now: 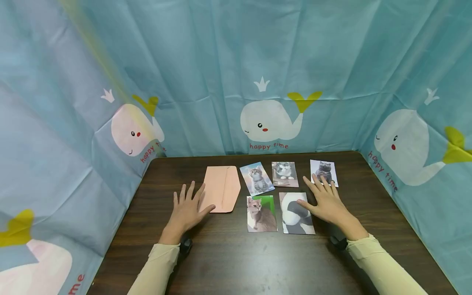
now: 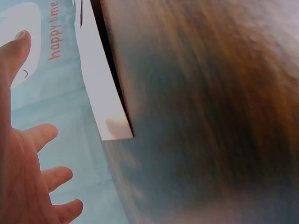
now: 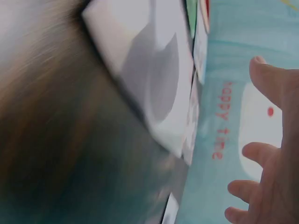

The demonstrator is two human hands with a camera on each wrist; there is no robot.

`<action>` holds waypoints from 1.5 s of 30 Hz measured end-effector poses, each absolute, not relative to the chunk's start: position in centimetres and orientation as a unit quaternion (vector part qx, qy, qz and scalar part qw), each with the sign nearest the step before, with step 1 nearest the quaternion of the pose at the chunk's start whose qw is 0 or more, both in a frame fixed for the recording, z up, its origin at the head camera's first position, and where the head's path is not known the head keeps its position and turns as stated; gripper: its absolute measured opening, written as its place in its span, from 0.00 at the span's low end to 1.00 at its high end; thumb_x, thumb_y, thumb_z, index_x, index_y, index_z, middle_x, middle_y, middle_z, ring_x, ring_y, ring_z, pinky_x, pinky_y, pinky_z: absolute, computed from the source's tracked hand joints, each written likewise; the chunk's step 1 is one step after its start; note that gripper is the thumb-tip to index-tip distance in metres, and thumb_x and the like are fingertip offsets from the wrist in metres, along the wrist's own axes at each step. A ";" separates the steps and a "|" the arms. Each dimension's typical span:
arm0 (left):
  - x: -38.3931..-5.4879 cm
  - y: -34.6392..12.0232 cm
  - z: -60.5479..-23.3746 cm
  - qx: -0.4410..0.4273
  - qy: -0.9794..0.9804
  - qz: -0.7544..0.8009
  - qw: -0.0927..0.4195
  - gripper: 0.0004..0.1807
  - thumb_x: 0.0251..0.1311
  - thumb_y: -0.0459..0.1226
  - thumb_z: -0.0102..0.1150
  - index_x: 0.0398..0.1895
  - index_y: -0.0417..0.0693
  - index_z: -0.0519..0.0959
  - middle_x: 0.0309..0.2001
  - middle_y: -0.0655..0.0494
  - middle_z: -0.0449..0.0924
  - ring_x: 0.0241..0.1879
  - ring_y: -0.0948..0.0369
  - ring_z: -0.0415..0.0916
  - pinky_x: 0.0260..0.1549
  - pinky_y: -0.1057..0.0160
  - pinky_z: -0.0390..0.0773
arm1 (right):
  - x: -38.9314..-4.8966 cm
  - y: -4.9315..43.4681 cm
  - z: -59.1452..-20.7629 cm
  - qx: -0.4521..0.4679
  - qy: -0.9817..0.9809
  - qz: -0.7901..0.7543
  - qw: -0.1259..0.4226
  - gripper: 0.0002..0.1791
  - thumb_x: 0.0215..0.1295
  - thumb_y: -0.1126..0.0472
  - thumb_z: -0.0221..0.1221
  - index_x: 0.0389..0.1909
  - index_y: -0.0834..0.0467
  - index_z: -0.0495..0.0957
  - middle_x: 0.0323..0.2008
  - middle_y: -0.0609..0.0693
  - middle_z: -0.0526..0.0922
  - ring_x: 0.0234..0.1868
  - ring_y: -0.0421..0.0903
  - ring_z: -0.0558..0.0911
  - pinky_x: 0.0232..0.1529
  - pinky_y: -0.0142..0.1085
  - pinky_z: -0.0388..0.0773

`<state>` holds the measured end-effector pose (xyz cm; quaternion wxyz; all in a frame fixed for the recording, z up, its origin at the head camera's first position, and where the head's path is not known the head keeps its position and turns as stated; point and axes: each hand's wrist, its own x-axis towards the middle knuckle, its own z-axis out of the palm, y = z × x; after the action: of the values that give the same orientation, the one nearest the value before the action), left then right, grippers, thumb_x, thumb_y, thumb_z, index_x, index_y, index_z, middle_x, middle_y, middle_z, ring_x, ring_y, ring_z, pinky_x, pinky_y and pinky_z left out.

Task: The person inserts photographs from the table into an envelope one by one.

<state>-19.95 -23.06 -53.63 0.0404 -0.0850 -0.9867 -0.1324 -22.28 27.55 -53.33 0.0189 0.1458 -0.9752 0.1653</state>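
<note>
Left hand [image 1: 185, 214] and right hand [image 1: 327, 205], both spread, above the wood-grained surface [image 1: 250, 264]
One peach paper envelope [image 1: 221, 189], five flat rectangular photos [image 1: 262, 215], toward the far edge.

We saw a dark brown, wood-grained worktop [image 1: 265, 270] with rounded far corners. Lying flat on it, nearest the far left corner, we found a peach envelope [image 1: 220, 189]. Along the far edge we noted a blue kitten card [image 1: 257, 179], set askew, a white-and-grey cat card [image 1: 285, 174] and, towards the far right corner, a dark grey cat card [image 1: 325, 168]. Farther from that edge we saw a green-cornered cat card [image 1: 262, 213] just beside a grey-and-white card [image 1: 295, 215].
</note>
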 end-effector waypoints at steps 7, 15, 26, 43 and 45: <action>-21.2 -21.9 -54.1 -0.087 -0.986 -0.138 0.029 0.54 0.67 0.74 0.53 0.88 0.57 0.55 0.86 0.38 0.46 0.84 0.32 0.38 0.74 0.22 0.39 | -24.4 25.0 -52.9 0.161 -0.970 0.182 0.015 0.55 0.70 0.26 0.60 0.87 0.50 0.54 0.86 0.63 0.47 0.85 0.69 0.42 0.79 0.70 0.33; -22.1 -20.9 -54.4 -0.082 -0.988 -0.129 0.019 0.55 0.67 0.74 0.53 0.88 0.57 0.55 0.86 0.37 0.48 0.83 0.31 0.44 0.73 0.22 0.45 | -26.3 22.5 -52.5 0.187 -0.965 0.182 0.007 0.54 0.71 0.28 0.61 0.87 0.54 0.55 0.85 0.66 0.50 0.85 0.70 0.44 0.79 0.69 0.32; -23.2 -19.5 -54.4 -0.066 -0.988 -0.136 -0.010 0.55 0.67 0.73 0.54 0.88 0.53 0.56 0.85 0.35 0.48 0.82 0.29 0.47 0.72 0.21 0.47 | -28.8 19.0 -53.2 0.215 -0.963 0.161 -0.001 0.53 0.71 0.30 0.62 0.85 0.58 0.60 0.82 0.67 0.59 0.82 0.71 0.57 0.78 0.69 0.48; -24.3 -18.3 -55.2 -0.018 -0.994 -0.108 -0.023 0.55 0.66 0.74 0.54 0.86 0.52 0.59 0.77 0.31 0.61 0.72 0.31 0.62 0.66 0.32 0.68 | -30.5 15.1 -54.0 0.163 -0.972 0.168 -0.014 0.50 0.62 0.26 0.68 0.68 0.64 0.78 0.70 0.68 0.72 0.71 0.69 0.68 0.70 0.71 0.62; -24.4 -18.1 -55.2 -0.009 -0.995 -0.097 -0.026 0.55 0.66 0.74 0.54 0.86 0.52 0.60 0.75 0.31 0.63 0.70 0.33 0.63 0.65 0.34 0.69 | -30.6 14.6 -54.2 0.150 -0.975 0.162 -0.012 0.49 0.60 0.26 0.69 0.64 0.65 0.79 0.65 0.67 0.74 0.67 0.67 0.70 0.68 0.69 0.64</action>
<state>-24.37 -18.14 -55.21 -0.0263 -0.0088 -0.9949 -0.0967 -30.58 14.64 -54.23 -0.0123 0.1504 -0.9751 0.1624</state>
